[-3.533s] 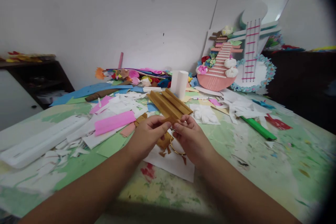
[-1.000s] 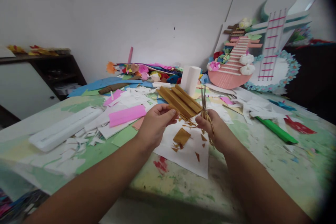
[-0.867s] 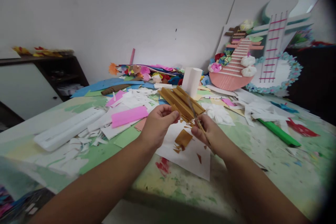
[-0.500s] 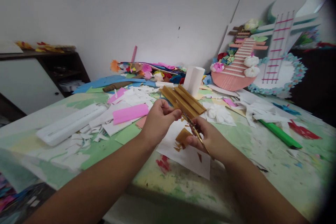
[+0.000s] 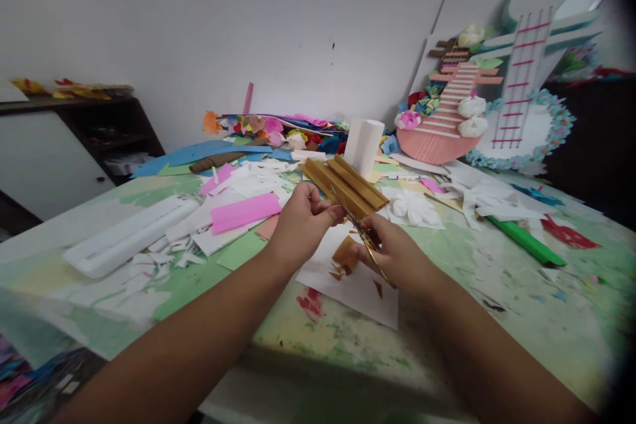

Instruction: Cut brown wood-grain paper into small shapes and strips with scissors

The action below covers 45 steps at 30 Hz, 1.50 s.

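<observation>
My right hand (image 5: 397,250) is closed around gold-coloured scissors (image 5: 368,244), whose blades point up and left. Close to the blade tips is my left hand (image 5: 302,225), thumb and fingers pinched together; what lies between them is too small to make out. Below both hands, a white paper sheet (image 5: 365,301) carries a curled brown paper piece (image 5: 344,253) and several small brown scraps (image 5: 378,288). Just beyond my fingers lie folded strips of golden-brown crepe paper (image 5: 342,182).
A white paper roll (image 5: 364,146) stands behind the brown strips. To the left are a pink paper piece (image 5: 246,212), white scraps and a long white device (image 5: 129,235). A green roll (image 5: 527,240) lies right. Instrument-shaped decorations (image 5: 440,139) lean at the wall.
The scissors and my right hand have turned slightly, and the blades now show more apart. My left hand keeps its pinch near them. The view has shifted a little.
</observation>
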Each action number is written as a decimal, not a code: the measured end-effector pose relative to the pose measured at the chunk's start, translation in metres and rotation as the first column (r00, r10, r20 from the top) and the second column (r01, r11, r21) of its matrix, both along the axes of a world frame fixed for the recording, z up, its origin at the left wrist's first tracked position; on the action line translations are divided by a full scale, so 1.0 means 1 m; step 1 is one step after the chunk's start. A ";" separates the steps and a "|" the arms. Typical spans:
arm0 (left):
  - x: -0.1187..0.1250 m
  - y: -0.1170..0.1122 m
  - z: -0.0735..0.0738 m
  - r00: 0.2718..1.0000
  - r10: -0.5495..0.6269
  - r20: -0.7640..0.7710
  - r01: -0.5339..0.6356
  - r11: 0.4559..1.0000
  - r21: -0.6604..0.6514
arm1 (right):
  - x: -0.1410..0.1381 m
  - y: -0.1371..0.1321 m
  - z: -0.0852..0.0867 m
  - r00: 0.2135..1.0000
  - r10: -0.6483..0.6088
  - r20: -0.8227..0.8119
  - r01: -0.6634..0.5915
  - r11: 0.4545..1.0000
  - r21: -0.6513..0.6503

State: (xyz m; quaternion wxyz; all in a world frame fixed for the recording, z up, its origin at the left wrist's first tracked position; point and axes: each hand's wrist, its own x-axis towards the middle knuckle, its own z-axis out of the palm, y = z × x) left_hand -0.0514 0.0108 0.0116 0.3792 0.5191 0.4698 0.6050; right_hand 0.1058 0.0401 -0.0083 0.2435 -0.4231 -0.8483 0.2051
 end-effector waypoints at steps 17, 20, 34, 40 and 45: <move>-0.002 0.000 0.003 0.999 -0.034 0.025 0.035 0.999 -0.006 | -0.002 -0.002 0.009 0.978 -0.149 0.144 0.133 0.985 0.114; -0.001 -0.001 0.006 0.999 -0.036 0.024 0.037 0.999 -0.038 | -0.001 -0.002 0.009 0.980 -0.160 0.116 0.149 0.984 0.097; 0.002 0.005 -0.005 0.999 -0.048 -0.023 0.043 0.984 -0.175 | -0.013 -0.010 0.008 0.691 -0.248 -0.679 -0.081 0.907 -0.414; 0.006 0.003 -0.007 0.994 -0.109 0.010 0.108 0.964 -0.244 | -0.013 -0.011 0.010 0.656 -0.226 -0.720 -0.084 0.926 -0.367; 0.007 0.000 -0.003 0.974 -0.191 0.122 0.218 0.936 -0.275 | -0.012 -0.007 0.005 0.659 -0.229 -0.717 -0.118 0.909 -0.399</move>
